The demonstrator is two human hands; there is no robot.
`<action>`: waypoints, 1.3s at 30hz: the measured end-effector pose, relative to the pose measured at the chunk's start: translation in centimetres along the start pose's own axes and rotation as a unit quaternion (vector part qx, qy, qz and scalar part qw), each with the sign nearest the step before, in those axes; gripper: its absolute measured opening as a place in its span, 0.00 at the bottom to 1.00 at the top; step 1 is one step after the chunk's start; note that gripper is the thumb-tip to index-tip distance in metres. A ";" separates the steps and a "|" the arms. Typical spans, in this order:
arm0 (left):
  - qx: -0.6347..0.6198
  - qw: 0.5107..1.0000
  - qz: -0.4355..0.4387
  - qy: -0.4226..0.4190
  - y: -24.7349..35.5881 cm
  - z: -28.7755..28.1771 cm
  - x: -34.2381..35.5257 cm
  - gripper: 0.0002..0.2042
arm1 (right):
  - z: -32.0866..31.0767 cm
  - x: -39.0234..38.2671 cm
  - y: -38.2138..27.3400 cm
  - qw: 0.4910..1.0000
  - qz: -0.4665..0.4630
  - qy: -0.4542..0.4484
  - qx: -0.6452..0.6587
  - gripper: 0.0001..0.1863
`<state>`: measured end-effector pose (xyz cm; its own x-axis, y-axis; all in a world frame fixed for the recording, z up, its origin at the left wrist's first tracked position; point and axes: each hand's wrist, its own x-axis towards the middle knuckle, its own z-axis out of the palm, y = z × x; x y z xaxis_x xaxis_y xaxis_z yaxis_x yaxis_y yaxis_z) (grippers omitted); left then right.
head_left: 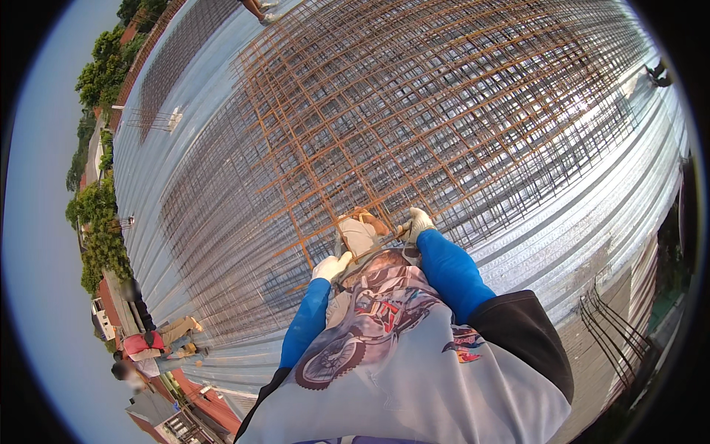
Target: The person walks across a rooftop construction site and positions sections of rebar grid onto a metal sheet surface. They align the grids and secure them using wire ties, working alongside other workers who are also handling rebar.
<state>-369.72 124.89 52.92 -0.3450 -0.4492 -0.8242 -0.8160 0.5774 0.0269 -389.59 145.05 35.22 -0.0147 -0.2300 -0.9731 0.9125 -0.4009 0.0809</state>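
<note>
A rusty rebar mesh (347, 144) of crossed bars lies in front of me, its near corner reaching my waist. My left hand (330, 266), in a white glove, is closed around a bar at that near edge. To its right, my right hand (418, 224), also gloved in white, has its fingers curled on the near edge of the same mesh. My body hides part of the edge between them. Blue sleeves cover both forearms. Between the hands, my shoes and lower legs show below the bars.
More grey mesh (214, 192) lies stacked beneath on ribbed metal decking (547, 251). People (159, 344) are at the left edge, with another person's foot (266, 16) at the top and a dark shoe (658, 74) at the far right. Bent bars (614, 333) stick up at lower right.
</note>
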 end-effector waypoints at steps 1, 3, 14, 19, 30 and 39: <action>-0.002 1.000 0.000 -0.005 0.2 0.0 -0.1 0.45 | 0.1 -0.4 -0.3 1.000 0.019 0.015 0.005 0.20; -0.010 1.000 0.000 -0.009 -0.7 0.5 0.6 0.45 | 0.3 -1.6 0.1 1.000 -0.006 -0.005 -0.006 0.18; 0.002 1.000 -0.003 -0.007 -0.8 0.1 0.8 0.45 | 0.7 -2.2 -0.1 1.000 -0.016 0.002 0.008 0.13; -0.001 1.000 -0.009 -0.014 -0.9 0.2 1.0 0.46 | 0.8 -2.0 -0.1 1.000 -0.021 0.001 -0.002 0.13; -0.011 1.000 0.007 0.022 -1.3 0.9 0.8 0.45 | 0.7 -1.9 -0.2 1.000 0.010 -0.010 -0.006 0.18; -0.005 1.000 0.004 0.008 -1.6 1.0 1.0 0.47 | 0.3 -0.8 0.1 0.999 -0.009 -0.023 -0.031 0.21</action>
<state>-368.27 124.19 51.45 -0.3582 -0.4553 -0.8151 -0.8177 0.5743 0.0385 -389.59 144.94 36.11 -0.0485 -0.2635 -0.9634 0.9354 -0.3502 0.0487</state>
